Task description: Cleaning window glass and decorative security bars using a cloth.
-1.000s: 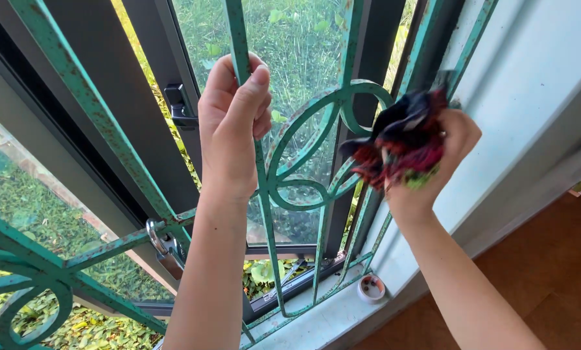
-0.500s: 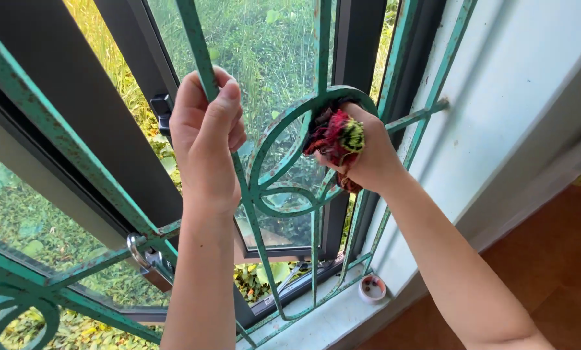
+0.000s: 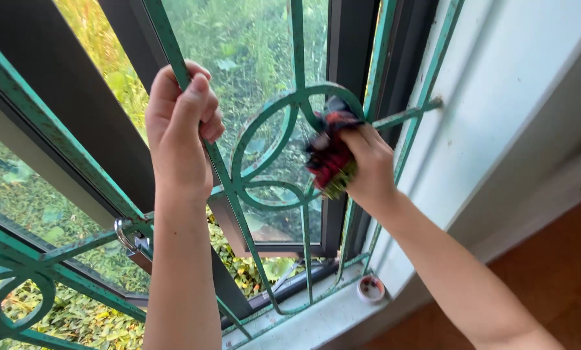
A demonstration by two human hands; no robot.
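On the white sill [image 3: 323,321], a small round cap-like container [image 3: 371,288] sits near the wall; what is inside it I cannot tell. Above it, the right hand [image 3: 368,165] pinches a red and dark cloth [image 3: 329,155] against the curl of the green window grille [image 3: 264,188]. The left hand [image 3: 177,139] is wrapped around one of its bars.
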